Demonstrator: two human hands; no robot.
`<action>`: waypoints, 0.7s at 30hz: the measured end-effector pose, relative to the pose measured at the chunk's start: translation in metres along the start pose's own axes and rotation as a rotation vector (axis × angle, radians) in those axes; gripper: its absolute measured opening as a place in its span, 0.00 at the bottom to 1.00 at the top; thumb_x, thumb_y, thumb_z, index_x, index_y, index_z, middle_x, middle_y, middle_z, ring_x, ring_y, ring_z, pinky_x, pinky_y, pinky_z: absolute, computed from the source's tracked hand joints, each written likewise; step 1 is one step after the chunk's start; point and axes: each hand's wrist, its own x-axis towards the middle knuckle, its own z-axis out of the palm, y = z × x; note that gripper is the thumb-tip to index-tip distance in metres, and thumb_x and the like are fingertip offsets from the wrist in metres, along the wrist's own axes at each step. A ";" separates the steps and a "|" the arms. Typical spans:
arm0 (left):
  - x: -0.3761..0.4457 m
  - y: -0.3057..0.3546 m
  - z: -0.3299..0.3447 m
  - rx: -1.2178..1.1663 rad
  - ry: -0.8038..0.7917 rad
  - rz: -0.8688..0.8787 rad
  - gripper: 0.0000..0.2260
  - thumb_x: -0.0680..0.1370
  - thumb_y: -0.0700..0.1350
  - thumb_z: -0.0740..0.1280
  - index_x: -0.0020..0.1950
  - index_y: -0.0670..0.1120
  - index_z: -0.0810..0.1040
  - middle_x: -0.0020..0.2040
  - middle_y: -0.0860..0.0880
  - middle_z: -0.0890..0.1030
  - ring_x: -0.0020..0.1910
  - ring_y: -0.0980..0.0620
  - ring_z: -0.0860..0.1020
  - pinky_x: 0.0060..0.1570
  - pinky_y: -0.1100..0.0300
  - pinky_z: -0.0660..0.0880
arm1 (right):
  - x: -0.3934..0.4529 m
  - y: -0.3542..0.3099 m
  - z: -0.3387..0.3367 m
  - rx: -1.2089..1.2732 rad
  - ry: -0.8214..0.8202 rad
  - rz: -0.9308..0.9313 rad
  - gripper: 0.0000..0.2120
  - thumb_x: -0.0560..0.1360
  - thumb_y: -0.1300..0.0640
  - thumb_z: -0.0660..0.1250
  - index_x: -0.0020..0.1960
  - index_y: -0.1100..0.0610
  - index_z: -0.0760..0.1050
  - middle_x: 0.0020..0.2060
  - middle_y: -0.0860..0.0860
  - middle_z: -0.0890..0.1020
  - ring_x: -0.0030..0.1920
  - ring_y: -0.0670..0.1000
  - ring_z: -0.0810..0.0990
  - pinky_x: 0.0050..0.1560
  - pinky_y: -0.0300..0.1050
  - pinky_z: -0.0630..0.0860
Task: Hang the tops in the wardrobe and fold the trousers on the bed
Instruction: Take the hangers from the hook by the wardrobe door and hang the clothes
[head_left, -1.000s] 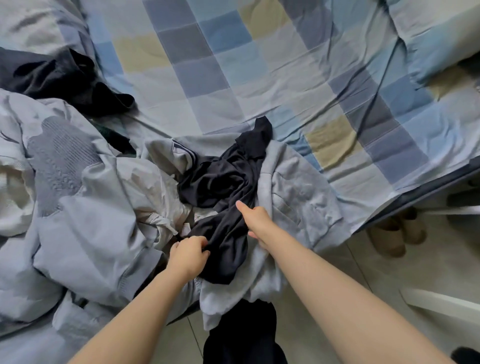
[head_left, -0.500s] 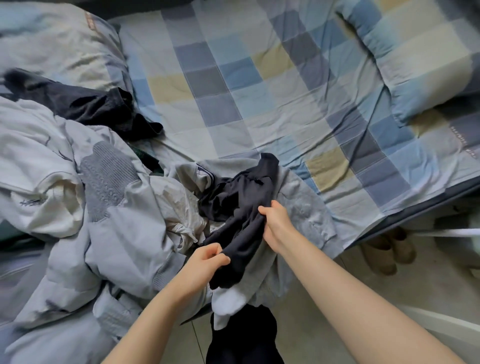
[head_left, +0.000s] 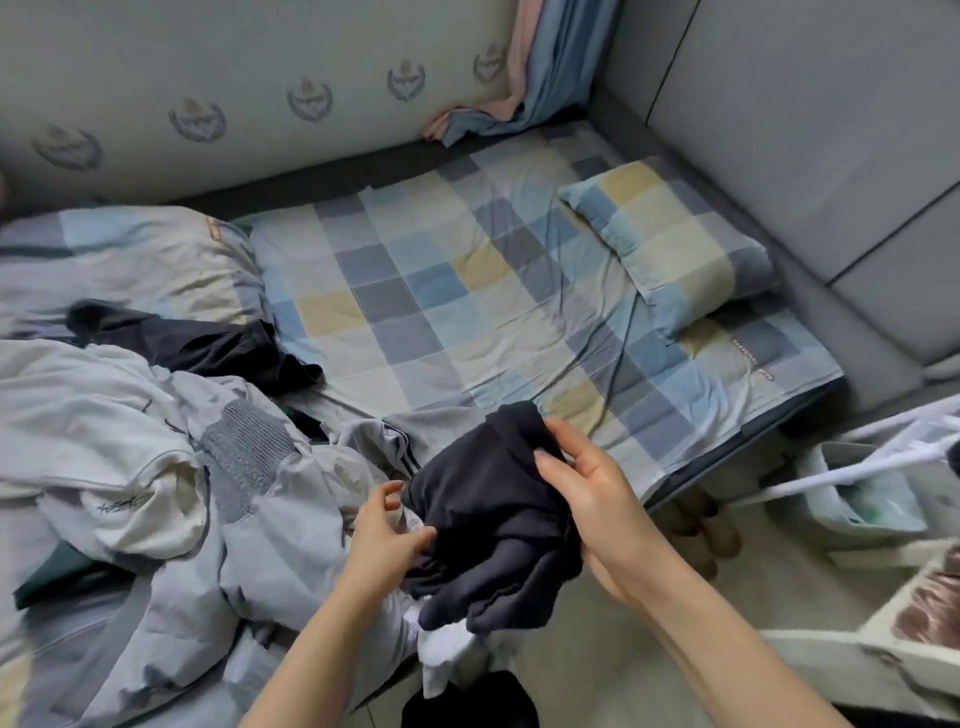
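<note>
A bunched dark navy garment (head_left: 488, 514) is lifted just above the near edge of the bed (head_left: 447, 312). My right hand (head_left: 587, 499) grips its right side, thumb over the cloth. My left hand (head_left: 382, 535) touches its left edge with thumb and fingers spread around the fabric. Under it lies a pile of pale grey and white clothes (head_left: 171, 467), with a grey top with striped trim (head_left: 384, 441) behind my left hand. Another black garment (head_left: 208, 348) lies further back on the left.
A checked pillow (head_left: 670, 249) rests at the bed's far right, against a grey padded headboard (head_left: 810, 130). A folded quilt (head_left: 135, 260) sits at the left. Slippers (head_left: 701, 530) stand on the floor by the bed. A white rack (head_left: 852, 467) and bag are at the right.
The dark garment has come up off the pile into both hands. My right hand moved from its middle to its right side, and the view tilted up toward the wall.
</note>
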 end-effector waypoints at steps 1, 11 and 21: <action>-0.006 0.009 0.003 0.068 -0.033 0.087 0.34 0.68 0.40 0.77 0.71 0.47 0.67 0.64 0.46 0.70 0.63 0.45 0.73 0.63 0.48 0.73 | -0.015 -0.015 -0.002 0.017 0.003 -0.040 0.15 0.81 0.64 0.58 0.63 0.54 0.76 0.59 0.52 0.81 0.62 0.51 0.78 0.67 0.53 0.71; -0.019 0.068 0.048 0.209 -0.309 0.380 0.03 0.78 0.37 0.68 0.50 0.41 0.79 0.46 0.42 0.83 0.46 0.48 0.78 0.52 0.52 0.73 | -0.108 -0.097 -0.065 0.040 0.181 -0.291 0.14 0.77 0.58 0.61 0.58 0.48 0.79 0.55 0.50 0.83 0.57 0.49 0.81 0.54 0.39 0.77; -0.075 0.188 0.072 0.101 -0.442 0.568 0.07 0.80 0.47 0.66 0.42 0.52 0.77 0.30 0.50 0.79 0.28 0.55 0.76 0.30 0.62 0.72 | -0.223 -0.098 -0.214 -0.317 0.832 -0.218 0.08 0.74 0.61 0.66 0.42 0.67 0.77 0.35 0.55 0.76 0.39 0.51 0.73 0.43 0.47 0.68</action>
